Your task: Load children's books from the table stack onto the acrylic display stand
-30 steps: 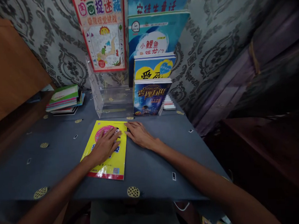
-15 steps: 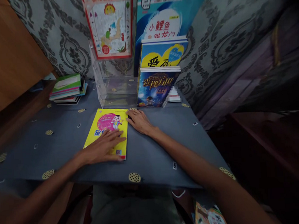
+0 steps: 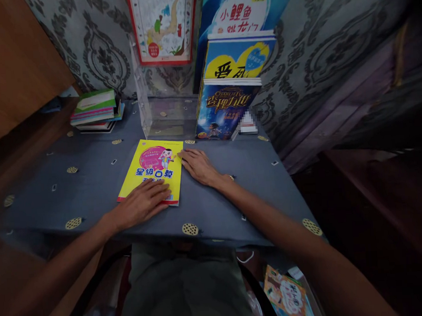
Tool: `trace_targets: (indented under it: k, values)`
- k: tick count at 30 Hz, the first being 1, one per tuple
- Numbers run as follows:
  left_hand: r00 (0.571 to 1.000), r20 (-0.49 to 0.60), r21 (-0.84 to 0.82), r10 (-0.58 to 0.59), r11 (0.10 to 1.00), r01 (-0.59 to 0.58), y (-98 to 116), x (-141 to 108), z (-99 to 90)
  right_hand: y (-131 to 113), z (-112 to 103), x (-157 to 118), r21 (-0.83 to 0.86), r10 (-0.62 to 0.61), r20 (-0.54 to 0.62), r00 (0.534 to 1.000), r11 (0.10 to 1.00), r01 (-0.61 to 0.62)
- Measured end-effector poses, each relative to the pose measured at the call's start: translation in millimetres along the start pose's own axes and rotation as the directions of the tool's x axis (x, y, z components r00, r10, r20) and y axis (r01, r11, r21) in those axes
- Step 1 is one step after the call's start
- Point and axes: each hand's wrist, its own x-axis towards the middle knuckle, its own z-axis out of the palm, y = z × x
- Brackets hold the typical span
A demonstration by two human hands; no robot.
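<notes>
A yellow book with a pink circle and a cartoon figure lies on the blue-grey tablecloth, its title upside down to me. My left hand rests flat over its lower part, fingers stretched out and covering some of the print. At the book's right edge, my right hand lies on the cloth with its fingers extended and the fingertips at the cover's edge. Neither hand grips anything.
Behind the book stands a clear acrylic rack holding a red-framed book and, on the right, a dark blue book with others behind. A book stack sits back left. More books lie below the table.
My left hand has slid down toward the book's lower edge, uncovering more of the title. My right hand stays at the book's right edge. The view has tilted downward.
</notes>
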Motion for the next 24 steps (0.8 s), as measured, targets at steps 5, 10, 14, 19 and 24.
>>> trace_targets:
  k: [5,10,14,19,24]
  values:
    - [0.994,-0.105,0.007,0.043,0.999,-0.042,-0.8,-0.5,1.2,-22.8,-4.9,-31.2,0.097,-0.081,-0.022,0.996,0.992,0.083]
    - [0.992,-0.121,-0.015,0.044,0.999,-0.047,-1.1,-0.9,2.8,-43.2,-10.5,-54.2,0.272,-0.084,-0.04,0.996,0.958,0.092]
    - [0.991,-0.127,-0.022,0.032,0.999,-0.035,-1.0,-1.5,3.4,-53.2,-9.3,-61.0,0.41,-0.087,-0.072,0.994,0.906,0.109]
    - [0.991,-0.125,-0.02,0.042,0.999,-0.044,-0.7,-3.2,4.1,-61.3,-7.7,-63.7,0.497,-0.133,-0.082,0.988,0.854,0.157]
    - [0.984,-0.175,-0.053,0.025,0.998,-0.035,-0.9,-6.8,11.6,-68.6,-8.9,-71.2,0.381,-0.313,-0.029,0.949,0.874,0.3]
